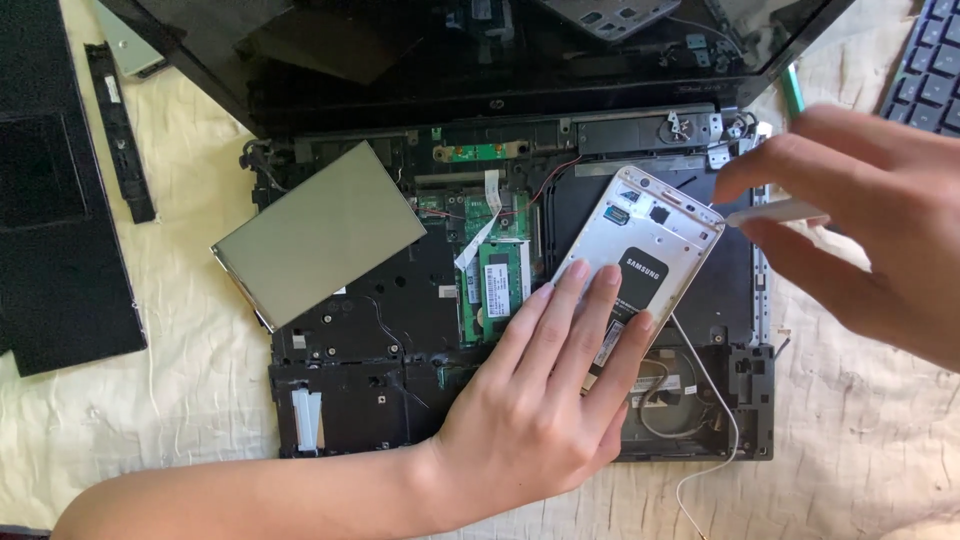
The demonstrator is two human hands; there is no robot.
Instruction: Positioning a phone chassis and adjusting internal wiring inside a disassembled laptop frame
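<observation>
An opened white phone with its back cover off lies on a dismantled black laptop base. My left hand lies flat with its fingers pressing the phone's lower half, over the dark battery. My right hand comes in from the right and pinches a thin white tool, whose tip is at the phone's upper right edge. The laptop's green circuit board and memory module show just left of the phone.
A grey rectangular drive rests tilted on the laptop's left part. The laptop screen stands at the back. Black cover panels lie at left, a keyboard at top right, all on a cream cloth. A thin white wire loops at right.
</observation>
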